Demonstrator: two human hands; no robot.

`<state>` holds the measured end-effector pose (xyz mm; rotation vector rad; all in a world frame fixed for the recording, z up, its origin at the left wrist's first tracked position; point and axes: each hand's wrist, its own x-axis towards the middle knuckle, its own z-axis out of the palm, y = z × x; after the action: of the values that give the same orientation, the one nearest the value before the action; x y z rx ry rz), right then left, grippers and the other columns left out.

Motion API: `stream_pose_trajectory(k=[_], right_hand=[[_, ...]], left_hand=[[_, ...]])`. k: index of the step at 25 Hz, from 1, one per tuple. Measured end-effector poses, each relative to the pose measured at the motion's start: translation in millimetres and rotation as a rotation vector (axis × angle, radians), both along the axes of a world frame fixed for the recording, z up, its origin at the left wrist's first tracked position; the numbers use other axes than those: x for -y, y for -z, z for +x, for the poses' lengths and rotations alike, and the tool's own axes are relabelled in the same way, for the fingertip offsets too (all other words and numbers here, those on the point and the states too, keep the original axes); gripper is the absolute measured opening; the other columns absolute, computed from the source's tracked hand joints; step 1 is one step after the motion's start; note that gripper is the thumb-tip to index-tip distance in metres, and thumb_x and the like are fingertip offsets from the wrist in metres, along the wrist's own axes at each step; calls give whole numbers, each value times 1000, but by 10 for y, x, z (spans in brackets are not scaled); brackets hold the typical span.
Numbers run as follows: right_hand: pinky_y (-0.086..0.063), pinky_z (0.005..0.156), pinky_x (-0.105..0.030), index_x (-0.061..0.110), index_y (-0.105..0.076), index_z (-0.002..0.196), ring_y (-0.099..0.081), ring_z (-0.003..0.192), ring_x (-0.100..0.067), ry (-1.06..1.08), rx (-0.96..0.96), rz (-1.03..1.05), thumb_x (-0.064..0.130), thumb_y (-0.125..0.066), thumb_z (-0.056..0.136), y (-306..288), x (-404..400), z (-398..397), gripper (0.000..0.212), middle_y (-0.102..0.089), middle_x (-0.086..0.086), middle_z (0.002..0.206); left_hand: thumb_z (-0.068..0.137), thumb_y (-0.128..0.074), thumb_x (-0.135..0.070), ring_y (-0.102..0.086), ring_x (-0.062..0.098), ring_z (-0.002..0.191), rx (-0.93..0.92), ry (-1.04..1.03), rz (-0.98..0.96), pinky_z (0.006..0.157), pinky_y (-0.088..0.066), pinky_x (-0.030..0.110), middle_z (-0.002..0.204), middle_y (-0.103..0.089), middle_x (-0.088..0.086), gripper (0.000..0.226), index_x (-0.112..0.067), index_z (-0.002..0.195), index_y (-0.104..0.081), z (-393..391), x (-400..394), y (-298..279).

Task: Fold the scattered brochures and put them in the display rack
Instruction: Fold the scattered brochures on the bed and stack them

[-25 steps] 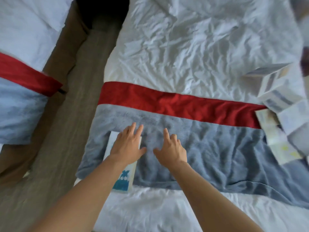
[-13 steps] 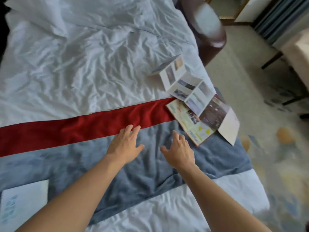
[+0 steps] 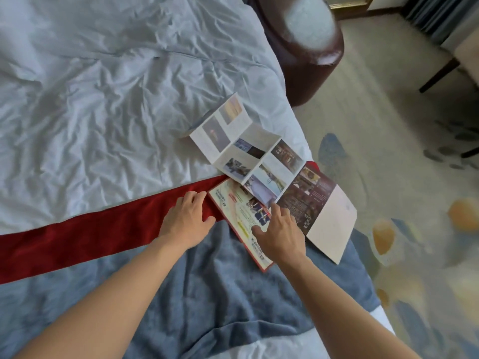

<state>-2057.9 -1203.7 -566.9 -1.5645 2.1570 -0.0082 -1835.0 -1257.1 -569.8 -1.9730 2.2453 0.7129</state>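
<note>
Reaching right hand (image 3: 281, 233), fingers spread flat on red-edged brochure (image 3: 241, 216), left hand (image 3: 188, 221) open on red band (image 3: 77, 239), photo brochure (image 3: 248, 149) unfolded nearby

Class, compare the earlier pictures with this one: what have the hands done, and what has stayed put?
Both hands moved right, off the folded white brochure: left hand now on the red band, right hand on the red-edged open brochure. Nothing gripped. The photo-panel unfolded brochure is unmoved.

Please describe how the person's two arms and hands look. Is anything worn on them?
Both forearms are bare up to the frame edge: no sleeves, watch, bracelet or gloves show. The left hand and right hand show no rings on the visible fingers. Nails look short and unpainted.
</note>
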Motion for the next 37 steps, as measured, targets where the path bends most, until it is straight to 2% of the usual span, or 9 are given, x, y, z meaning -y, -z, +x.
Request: stream_pose_trajectory(k=[3,8,11,17,21,27,29,32,37], right_hand=[[-44,73,-38,24,-33,139,-53,114,-27,-32,23,-23,53,-57,87,29,395,-68,64,-49,-5,131],[-53,84,-42,23,-30,146,-51,123,-27,-24,43,-51,54,-57,89,168,915,-116,71,-47,-7,139],[-54,83,-41,23,-29,148,-52,122,-27,-34,42,-52,56,-57,89,271,1139,-151,73,-48,-7,139],[-54,82,-41,27,-31,148,-53,118,-27,-42,45,-27,53,-54,91,432,1450,-207,68,-49,-7,137],[-53,77,-40,27,-29,150,-52,120,-26,-54,77,0,51,-55,91,507,1595,-213,69,-47,-7,139],[-49,73,-39,29,-30,150,-52,120,-26,-20,162,3,52,-51,94,552,1737,-187,64,-46,-6,141],[-51,78,-41,25,-34,148,-54,118,-25,53,199,-19,49,-48,95,546,1735,-194,60,-46,-6,141],[-48,87,-43,19,-40,146,-53,122,-27,210,195,-57,41,-47,97,573,1678,-315,54,-46,-9,144],[-43,100,-46,17,-39,147,-45,134,-29,312,196,-25,43,-43,98,643,1567,-510,56,-40,-9,154]], left_hand=[[90,-56,-46,-43,26,128,0,-13,-32,98,-45,41,142,-42,4,66,-17,145,-33,-86,407,-1],[87,-60,-45,-43,29,125,74,57,-108,95,-43,42,144,-39,8,62,-17,138,-39,-180,985,85],[85,-64,-42,-34,33,132,168,168,-161,98,-42,44,153,-25,13,63,-17,137,-39,-218,1320,157],[87,-63,-40,-12,38,146,126,12,-68,113,-27,47,158,-11,25,72,-17,146,-30,-314,1974,299],[85,-65,-38,-44,34,120,54,-4,-100,93,-43,43,131,-44,14,56,-11,130,-47,-396,2088,326],[90,-57,-29,-60,18,80,-341,63,-93,66,-48,34,99,-51,-7,22,-23,102,-41,-483,1948,246],[94,-51,-33,-63,15,85,-403,47,26,72,-51,34,97,-58,-10,17,-26,107,-42,-581,1875,264],[95,-50,-30,-56,22,114,-288,139,246,94,-47,38,126,-58,1,32,-22,127,-52,-682,1779,408],[84,-64,-51,-31,31,139,-55,215,273,105,-36,45,155,-28,11,82,-21,148,-24,-823,1653,606]])
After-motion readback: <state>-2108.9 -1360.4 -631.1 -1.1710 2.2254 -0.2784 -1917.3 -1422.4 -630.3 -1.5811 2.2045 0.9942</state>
